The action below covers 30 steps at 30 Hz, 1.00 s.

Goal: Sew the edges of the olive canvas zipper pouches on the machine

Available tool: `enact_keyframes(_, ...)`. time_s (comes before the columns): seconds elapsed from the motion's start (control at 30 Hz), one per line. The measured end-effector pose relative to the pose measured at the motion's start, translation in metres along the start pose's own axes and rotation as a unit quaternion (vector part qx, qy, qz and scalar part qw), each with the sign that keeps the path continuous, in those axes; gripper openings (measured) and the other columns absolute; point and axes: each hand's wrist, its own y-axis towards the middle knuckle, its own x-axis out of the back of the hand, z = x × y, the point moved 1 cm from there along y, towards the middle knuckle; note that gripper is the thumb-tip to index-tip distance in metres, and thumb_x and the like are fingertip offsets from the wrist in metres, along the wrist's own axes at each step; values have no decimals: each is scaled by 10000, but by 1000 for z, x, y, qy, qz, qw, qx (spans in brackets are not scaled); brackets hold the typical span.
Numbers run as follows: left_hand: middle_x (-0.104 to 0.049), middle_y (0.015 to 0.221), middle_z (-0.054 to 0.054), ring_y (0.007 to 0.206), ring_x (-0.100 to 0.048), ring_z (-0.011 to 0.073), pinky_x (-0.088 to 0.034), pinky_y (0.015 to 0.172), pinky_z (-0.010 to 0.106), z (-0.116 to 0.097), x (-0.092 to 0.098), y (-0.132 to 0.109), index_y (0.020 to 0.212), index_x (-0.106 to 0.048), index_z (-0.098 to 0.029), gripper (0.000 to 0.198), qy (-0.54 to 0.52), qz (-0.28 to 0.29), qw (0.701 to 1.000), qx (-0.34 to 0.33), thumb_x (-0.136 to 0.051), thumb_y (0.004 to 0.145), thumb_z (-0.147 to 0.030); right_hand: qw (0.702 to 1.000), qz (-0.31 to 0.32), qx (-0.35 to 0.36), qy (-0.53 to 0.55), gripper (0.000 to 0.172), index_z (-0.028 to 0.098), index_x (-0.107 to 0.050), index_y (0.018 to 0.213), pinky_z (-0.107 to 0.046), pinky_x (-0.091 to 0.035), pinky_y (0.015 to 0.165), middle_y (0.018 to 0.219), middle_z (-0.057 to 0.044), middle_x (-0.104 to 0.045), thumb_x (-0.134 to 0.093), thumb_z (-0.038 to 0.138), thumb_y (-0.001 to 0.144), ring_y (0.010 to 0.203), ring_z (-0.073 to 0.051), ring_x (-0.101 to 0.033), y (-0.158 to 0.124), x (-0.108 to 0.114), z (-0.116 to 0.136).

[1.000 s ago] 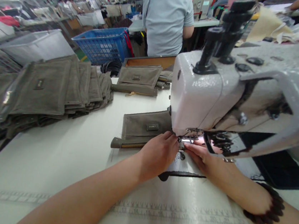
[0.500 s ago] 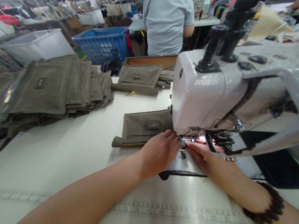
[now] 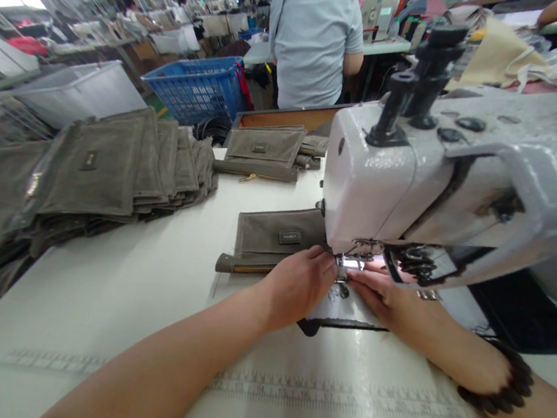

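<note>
A grey-green fabric pouch (image 3: 255, 236) with a small dark label and a brass zipper (image 3: 254, 269) along its near edge lies under the head of a white sewing machine (image 3: 368, 172). My left hand (image 3: 302, 285) is closed on the pouch's right part, fingers curled, just left of the presser foot (image 3: 342, 273). On the other side of the foot, my right hand (image 3: 389, 299) lies low with its fingers stretched out towards the needle. Its fingertips are partly hidden by the machine, and so is the pouch's right end.
A pile of similar pouches (image 3: 107, 163) lies at the table's left, with more pouches (image 3: 266, 144) at the back. Behind the table are a blue crate (image 3: 196, 89) and a person in a light shirt (image 3: 312, 38). Ruler markings (image 3: 288, 391) run along the front.
The whole view has shifted slightly right and down. Both hands keep nearly the same place at the presser foot, and the pouch shows little movement relative to the machine.
</note>
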Motion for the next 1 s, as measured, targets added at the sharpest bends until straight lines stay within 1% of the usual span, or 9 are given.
enact_keyframes(0.13, -607, 923, 96, 860, -544, 192, -447, 817, 296, 3, -2, -1, 910, -593, -66, 183, -5, -4, 1000, 5, -433, 851, -132, 1000, 3, -16, -22, 245, 205, -642, 814, -289, -438, 629, 760, -42, -640, -403, 160, 843, 687, -167, -582, -1, -3, 0)
enact_keyframes(0.33, -597, 958, 92, 925, -532, 196, -447, 813, 283, 2, -4, 2, 950, -584, -74, 188, -32, -17, 998, 47, -431, 862, -141, 1000, 7, -12, 17, 258, 178, -639, 872, -300, -456, 654, 851, -61, -645, -384, 213, 872, 738, -172, -590, -1, 3, 1)
enact_keyframes(0.47, -613, 818, 65, 809, -558, 183, -471, 714, 278, 4, 34, -10, 778, -600, -103, 137, -31, 77, 996, 24, -470, 818, -93, 999, -20, 19, 29, 321, 179, -644, 795, -289, -463, 601, 710, -43, -643, -343, 240, 892, 647, -161, -597, -2, 10, 2)
enact_keyframes(0.53, -603, 774, 32, 757, -553, 160, -469, 671, 254, 12, 63, -27, 744, -597, -134, 150, -47, 84, 995, 41, -474, 811, -80, 998, -35, 32, 31, 322, 186, -645, 785, -278, -465, 585, 679, -33, -640, -343, 222, 890, 619, -155, -600, -3, 11, 2)
enact_keyframes(0.6, -597, 792, 21, 762, -547, 139, -461, 685, 237, 25, 92, -44, 788, -606, -148, 171, -38, 33, 992, 117, -460, 821, -64, 997, -52, 43, 26, 330, 191, -647, 769, -285, -469, 571, 688, -33, -646, -339, 206, 886, 600, -160, -603, -2, 11, 3)
enact_keyframes(0.67, -599, 836, 36, 791, -541, 141, -455, 708, 248, 45, 114, -53, 834, -613, -137, 179, 15, -50, 982, 181, -448, 833, -68, 996, -72, 56, 20, 334, 195, -649, 756, -295, -471, 551, 699, -35, -651, -338, 197, 879, 583, -170, -604, -1, 10, 3)
enact_keyframes(0.77, -602, 924, 59, 858, -520, 158, -444, 774, 285, 81, 131, -44, 919, -608, -117, 191, 105, -190, 958, 189, -427, 859, -108, 994, -83, 64, 22, 317, 214, -655, 788, -283, -474, 527, 713, -22, -658, -348, 190, 866, 586, -169, -610, -2, 8, 3)
enact_keyframes(0.87, -579, 1020, 75, 956, -482, 164, -407, 864, 303, 120, 125, -18, 1043, -571, -107, 241, 129, -249, 938, 206, -393, 882, -133, 996, -75, 49, 24, 319, 234, -659, 831, -280, -492, 553, 765, -14, -669, -344, 196, 861, 649, -173, -625, -3, 6, 2)
enact_keyframes(1.0, -427, 1260, 108, 1162, -370, 206, -329, 970, 342, 148, 82, 5, 1169, -496, -134, 327, 38, -115, 950, 287, -463, 843, -122, 995, -67, 70, 11, 284, 257, -665, 866, -260, -515, 567, 803, 8, -675, -389, 199, 835, 704, -174, -635, -4, 6, -2)
